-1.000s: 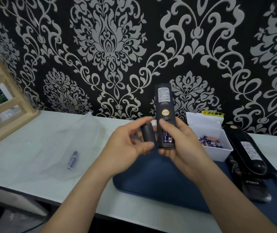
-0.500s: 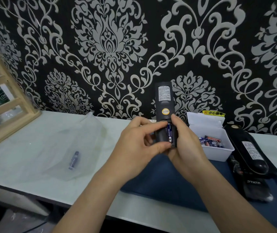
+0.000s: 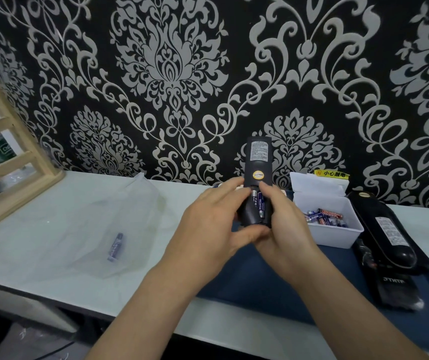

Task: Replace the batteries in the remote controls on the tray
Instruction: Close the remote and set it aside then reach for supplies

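Observation:
My right hand grips a black remote control upright, back side toward me, above the dark blue tray. Its battery bay is uncovered and two blue batteries lie in it. My left hand holds the black battery cover against the lower end of the bay, thumb below and fingers at the remote's left edge. Two more black remotes lie at the tray's right end.
A white box with several loose batteries stands on the tray behind my right hand. A clear plastic bag with one battery inside lies on the white table at left. A wooden rack stands at the far left.
My left hand carried the battery cover from beside the remote onto the lower part of the battery bay. The right hand kept the remote upright, raised slightly.

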The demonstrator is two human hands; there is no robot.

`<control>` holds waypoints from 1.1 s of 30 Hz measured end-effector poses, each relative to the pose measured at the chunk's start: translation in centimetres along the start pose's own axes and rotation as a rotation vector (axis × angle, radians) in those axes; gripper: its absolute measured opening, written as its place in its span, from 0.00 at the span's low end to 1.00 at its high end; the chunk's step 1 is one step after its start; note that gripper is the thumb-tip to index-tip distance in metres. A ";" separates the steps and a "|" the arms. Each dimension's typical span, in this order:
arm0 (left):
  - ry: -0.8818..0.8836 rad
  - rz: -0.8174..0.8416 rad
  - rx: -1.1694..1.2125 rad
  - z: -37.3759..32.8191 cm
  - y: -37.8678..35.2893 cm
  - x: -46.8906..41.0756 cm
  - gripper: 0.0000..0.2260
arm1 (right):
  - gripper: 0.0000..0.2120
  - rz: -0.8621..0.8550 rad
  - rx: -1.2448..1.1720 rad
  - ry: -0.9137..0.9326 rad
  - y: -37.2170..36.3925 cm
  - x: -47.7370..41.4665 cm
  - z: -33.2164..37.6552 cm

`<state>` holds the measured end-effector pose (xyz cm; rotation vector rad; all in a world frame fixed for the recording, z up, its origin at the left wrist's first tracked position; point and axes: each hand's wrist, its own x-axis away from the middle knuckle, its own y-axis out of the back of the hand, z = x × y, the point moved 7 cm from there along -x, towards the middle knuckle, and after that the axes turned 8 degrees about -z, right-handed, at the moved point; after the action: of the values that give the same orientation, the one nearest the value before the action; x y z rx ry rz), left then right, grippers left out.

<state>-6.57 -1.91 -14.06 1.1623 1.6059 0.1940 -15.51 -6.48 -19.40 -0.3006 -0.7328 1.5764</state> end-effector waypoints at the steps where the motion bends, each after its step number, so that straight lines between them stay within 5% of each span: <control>1: 0.009 0.028 0.008 0.2 -0.3 0.1 0.23 | 0.09 0.007 0.019 0.016 0.0 0.0 0.0; 7: 0.027 0.150 0.067 0.3 -0.8 0.3 0.24 | 0.07 -0.019 0.184 0.119 0.3 0.0 0.5; 13: 0.084 -0.040 0.288 0.6 0.4 0.1 0.26 | 0.20 -0.001 0.138 0.098 0.2 -0.2 0.7; 22: -0.076 -0.094 0.015 0.3 -0.6 0.7 0.25 | 0.20 -0.018 0.270 0.159 0.9 -0.8 0.6; 27: -0.129 -0.093 -0.092 -0.1 -0.5 0.7 0.24 | 0.41 0.000 0.311 0.159 0.7 -1.0 -0.1; 33: -0.150 -0.141 -0.154 -0.4 -0.3 0.8 0.22 | 0.39 0.011 0.304 0.171 0.7 -1.2 0.0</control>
<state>-7.00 -1.29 -14.58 0.9207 1.5061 0.1331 -15.86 -7.60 -20.13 -0.2116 -0.3538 1.6234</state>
